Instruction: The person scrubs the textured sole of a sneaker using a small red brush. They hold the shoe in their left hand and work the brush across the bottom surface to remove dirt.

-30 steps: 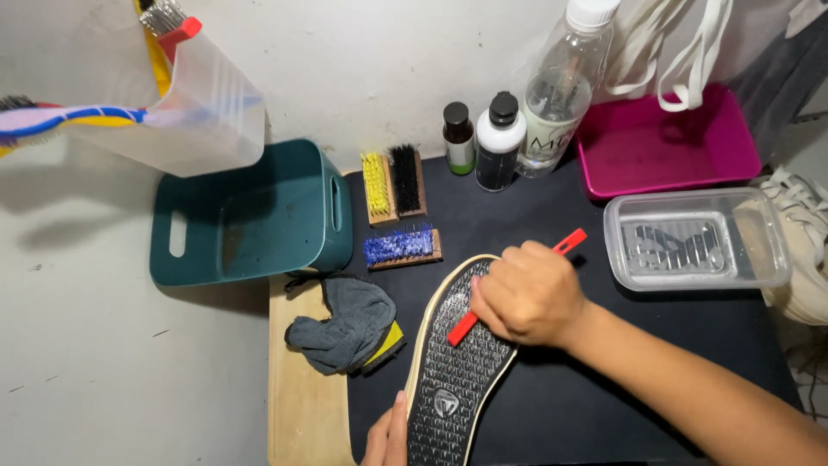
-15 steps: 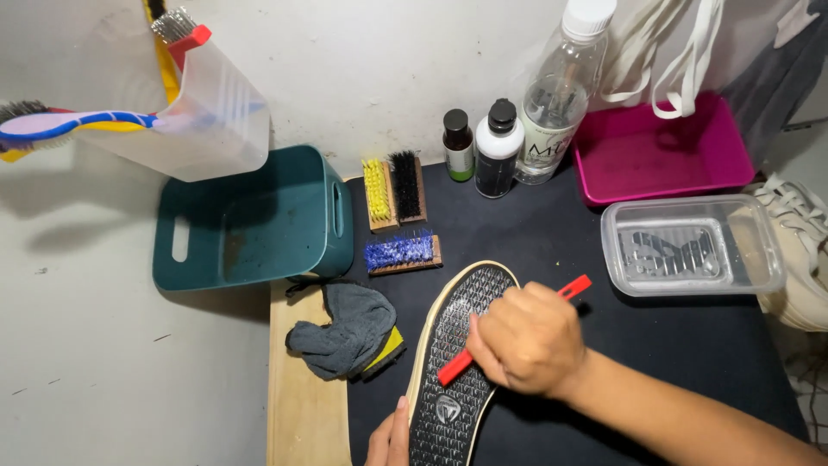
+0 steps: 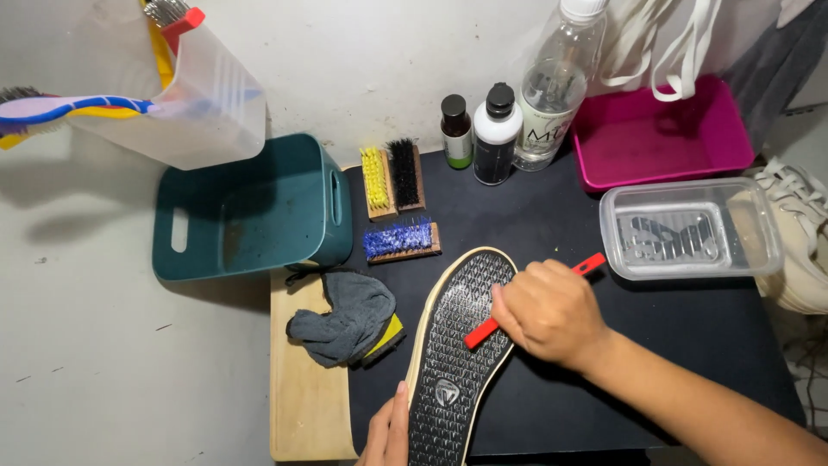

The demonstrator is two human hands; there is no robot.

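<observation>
Red-handled brush (image 3: 535, 298) clamped in right hand (image 3: 552, 312), fingers curled tight round handle, knuckles up, forearm slanting in from lower right corner. Brush head pressed against black sole of shoe (image 3: 457, 354). Shoe lies sole-up, toe pointing toward far edge of black mat (image 3: 655, 345), heel at near edge. Left hand (image 3: 388, 431) at near edge, only partly in view, thumb against shoe's heel side, pinning it; remaining fingers hidden, grip cannot be told. Grey cloth (image 3: 345, 318) just left of shoe, on wooden board (image 3: 302, 414).

The scene is lit brightly and evenly from above. Soft shadows are cast on the pale floor (image 3: 103, 345) beneath the clear jug (image 3: 185, 103). Glare is seen on the plastic box (image 3: 690, 229). Edges are slightly bent; focus is sharp.
</observation>
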